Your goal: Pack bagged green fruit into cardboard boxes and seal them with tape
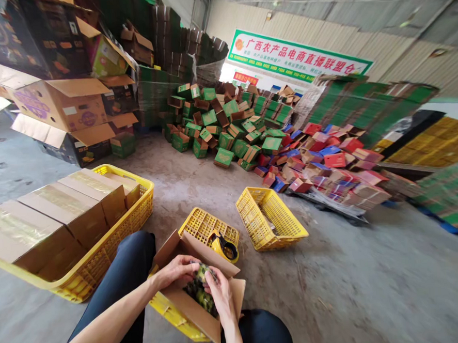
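1. Left hand [182,269]: fingers are curling, partly closed, and gripping the left side of a small greenish bundle [200,272] that is shining as if in clear wrap.
2. Right hand [220,291]: thumb and fingers are pinching the same bundle from the right; exact finger gap is staying hidden, cannot tell.
3. Bundle is sitting between both hands, over the mouth of an open carton [190,306]. More dark-green items [206,300] are lying inside; their kind is not reading clearly.
4. Carton is standing between the person's knees, flaps spreading outward, and is resting on a yellow crate [178,319].
5. Just beyond, a yellow tape dispenser [223,246] is lying on a perforated yellow basket [195,222].
6. To the left, a long yellow bin [115,256] is holding taped cartons [60,202].
7. Farther off, green boxes [224,156] and red boxes [335,160] are lying heaped on the floor [336,279].
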A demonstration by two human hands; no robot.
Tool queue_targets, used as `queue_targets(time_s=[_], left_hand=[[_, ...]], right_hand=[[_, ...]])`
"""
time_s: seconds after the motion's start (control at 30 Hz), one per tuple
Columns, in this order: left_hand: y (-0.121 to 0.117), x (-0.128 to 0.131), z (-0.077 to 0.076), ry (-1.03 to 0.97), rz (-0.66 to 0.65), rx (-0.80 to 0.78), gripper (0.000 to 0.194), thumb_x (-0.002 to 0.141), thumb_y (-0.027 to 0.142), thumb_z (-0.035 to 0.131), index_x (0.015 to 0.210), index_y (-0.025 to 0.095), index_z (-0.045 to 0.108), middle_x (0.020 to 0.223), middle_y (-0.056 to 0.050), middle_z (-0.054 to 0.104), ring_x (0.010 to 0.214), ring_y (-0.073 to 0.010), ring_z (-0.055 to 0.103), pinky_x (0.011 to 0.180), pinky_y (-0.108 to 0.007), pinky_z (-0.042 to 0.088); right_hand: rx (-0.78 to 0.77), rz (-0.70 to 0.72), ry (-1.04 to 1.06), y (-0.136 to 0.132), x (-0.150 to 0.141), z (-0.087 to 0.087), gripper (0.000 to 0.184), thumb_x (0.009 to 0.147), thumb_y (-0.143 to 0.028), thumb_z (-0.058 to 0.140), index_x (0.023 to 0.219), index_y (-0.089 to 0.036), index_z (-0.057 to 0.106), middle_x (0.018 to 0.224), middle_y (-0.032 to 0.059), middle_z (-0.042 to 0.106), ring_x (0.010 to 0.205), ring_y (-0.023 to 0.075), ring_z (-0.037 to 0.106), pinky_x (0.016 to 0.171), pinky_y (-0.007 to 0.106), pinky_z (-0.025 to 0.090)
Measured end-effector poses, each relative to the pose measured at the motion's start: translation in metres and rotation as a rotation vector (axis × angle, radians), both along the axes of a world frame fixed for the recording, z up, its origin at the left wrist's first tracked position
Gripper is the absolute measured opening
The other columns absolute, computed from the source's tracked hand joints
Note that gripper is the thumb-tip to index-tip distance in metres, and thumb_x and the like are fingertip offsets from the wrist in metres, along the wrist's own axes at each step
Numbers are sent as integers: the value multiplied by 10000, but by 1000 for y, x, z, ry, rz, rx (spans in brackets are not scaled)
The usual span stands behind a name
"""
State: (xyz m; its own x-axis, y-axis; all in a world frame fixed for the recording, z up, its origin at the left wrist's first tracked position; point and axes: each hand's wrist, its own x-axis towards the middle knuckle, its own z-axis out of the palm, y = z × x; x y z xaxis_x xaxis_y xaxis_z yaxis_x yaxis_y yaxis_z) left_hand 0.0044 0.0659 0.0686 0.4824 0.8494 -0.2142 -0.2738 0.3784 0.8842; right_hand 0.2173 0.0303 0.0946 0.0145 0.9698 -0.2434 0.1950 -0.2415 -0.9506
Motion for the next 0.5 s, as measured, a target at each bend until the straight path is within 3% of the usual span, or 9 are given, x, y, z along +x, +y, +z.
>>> queue_targets(time_s=[0.13, 0.3, 0.5], left_hand=[[1, 1, -1, 35, 35, 20, 619, 768, 668, 838, 995, 94, 795, 898, -112, 764, 758, -181, 677, 766, -287, 499], [3, 3, -4, 103, 128, -23, 741, 734, 824, 750, 799, 87, 781, 720, -91, 707, 650, -167, 632, 704, -296, 506], [3, 3, 0, 101, 125, -61, 758, 740, 841, 732, 902, 101, 771, 745, -87, 703, 693, -178, 662, 695, -282, 510]], right_hand=[[-25, 16, 2, 0, -2, 0, 793, 724, -842, 726, 1193, -203, 758, 1014, 113, 816, 876, 314, 792, 751, 409, 659], [-34, 18, 11, 0, -2, -2, 787, 720, -862, 706, 1176, -223, 771, 960, 100, 820, 812, 310, 791, 722, 413, 653], [-19, -37, 34, 2, 0, -5, 801, 700, -874, 704, 1131, -203, 784, 931, 112, 819, 739, 302, 785, 672, 394, 652]])
